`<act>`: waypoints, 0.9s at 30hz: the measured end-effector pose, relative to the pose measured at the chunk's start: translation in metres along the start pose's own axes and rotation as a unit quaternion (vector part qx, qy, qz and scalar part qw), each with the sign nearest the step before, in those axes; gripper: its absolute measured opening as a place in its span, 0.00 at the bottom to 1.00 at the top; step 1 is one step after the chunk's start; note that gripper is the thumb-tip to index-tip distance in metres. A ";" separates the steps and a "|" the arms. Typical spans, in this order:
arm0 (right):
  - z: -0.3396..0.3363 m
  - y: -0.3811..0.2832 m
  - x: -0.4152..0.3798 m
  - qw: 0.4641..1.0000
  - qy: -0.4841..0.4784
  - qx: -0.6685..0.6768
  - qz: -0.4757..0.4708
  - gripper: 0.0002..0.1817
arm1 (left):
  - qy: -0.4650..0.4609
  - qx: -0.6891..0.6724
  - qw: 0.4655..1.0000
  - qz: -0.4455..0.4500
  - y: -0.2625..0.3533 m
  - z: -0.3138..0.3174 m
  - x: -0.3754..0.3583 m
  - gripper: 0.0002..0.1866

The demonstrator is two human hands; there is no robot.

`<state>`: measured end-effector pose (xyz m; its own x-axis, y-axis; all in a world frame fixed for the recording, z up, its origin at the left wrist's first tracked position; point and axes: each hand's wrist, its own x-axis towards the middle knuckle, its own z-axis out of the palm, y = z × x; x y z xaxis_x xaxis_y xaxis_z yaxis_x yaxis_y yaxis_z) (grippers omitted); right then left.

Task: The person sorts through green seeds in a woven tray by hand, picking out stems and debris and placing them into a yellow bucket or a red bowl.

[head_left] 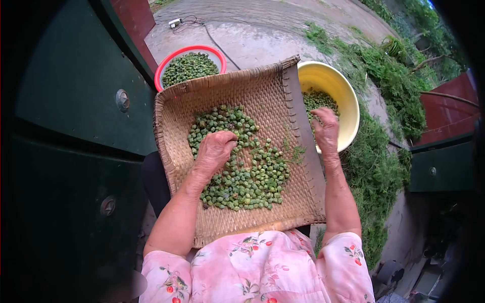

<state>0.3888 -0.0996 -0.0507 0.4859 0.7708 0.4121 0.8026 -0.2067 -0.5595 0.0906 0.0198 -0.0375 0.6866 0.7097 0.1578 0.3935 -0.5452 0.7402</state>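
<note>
A woven winnowing basket (262,96) rests across my lap, tilted a little. Many small, round green seed pods (247,189) lie spread over its middle, some of them browned. My left hand (217,149) is at the left side of this pile, its fingertips pinched together; what they hold is too small to make out. Over the near side of a yellow bucket (349,111), beyond the basket's right edge, hangs my right hand (326,129). Its fingers are bent, with a gap between thumb and forefinger and nothing visible in it. More green pods (319,100) lie inside the bucket.
A red-rimmed basin (218,53) full of similar pods stands behind the basket. Thin green sprigs (294,151) lie at the basket's right side. Cut greenery (374,171) covers the ground to the right. A dark green door (76,96) is close on the left. A cable (217,41) crosses the concrete.
</note>
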 end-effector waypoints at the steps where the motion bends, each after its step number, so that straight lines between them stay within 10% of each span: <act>1: 0.010 -0.003 -0.004 0.992 -0.058 0.112 0.019 0.18 | 0.000 -0.001 1.000 -0.003 0.000 -0.001 0.000 0.06; 9: 0.066 -0.046 -0.043 0.977 -0.207 0.009 -0.044 0.11 | -0.021 0.021 0.999 -0.016 -0.003 0.000 -0.001 0.07; 12: 0.055 -0.056 -0.039 0.971 -0.165 0.153 0.082 0.10 | -0.021 0.026 0.999 -0.018 -0.002 -0.001 0.000 0.07; 15: 0.046 -0.054 -0.036 0.784 -0.168 0.509 0.313 0.10 | -0.022 0.020 0.999 -0.018 -0.001 -0.003 0.000 0.07; 22: 0.055 -0.064 -0.050 0.982 -0.184 -0.022 -0.033 0.07 | -0.027 0.017 0.999 -0.022 -0.004 0.000 0.000 0.07; 27: 0.055 -0.066 -0.045 0.941 -0.201 0.212 0.171 0.06 | -0.022 0.021 0.999 -0.020 -0.004 -0.002 0.000 0.07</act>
<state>0.2950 -0.0874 -0.0724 0.4525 0.8859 -0.1019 0.3721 -0.2914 -0.8813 0.0881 0.0228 -0.0391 0.6952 0.7119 0.0994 0.4464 -0.5360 0.7165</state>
